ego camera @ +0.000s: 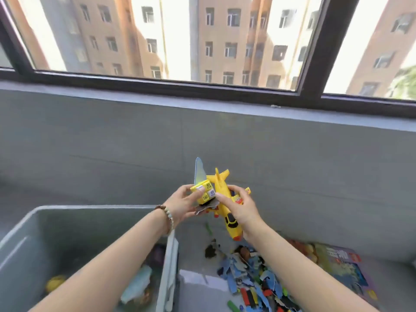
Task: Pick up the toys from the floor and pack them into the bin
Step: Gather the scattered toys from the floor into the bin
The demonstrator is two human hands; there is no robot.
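Both hands are raised in front of the grey wall, above the bin's right edge. My left hand (183,204) grips a small yellow box (203,191) together with a blue card (199,171) and some grey scraps. My right hand (239,206) holds a yellow toy plane (222,190), nose down, tail up. The box and the plane touch each other. The grey plastic bin (167,266) stands at the lower left and holds a few toys, partly hidden by my left forearm.
A heap of small toys and blue puzzle-like pieces (254,282) lies on the floor right of the bin. A colourful flat box (340,269) lies further right. The grey wall and a window sill (247,111) rise close ahead.
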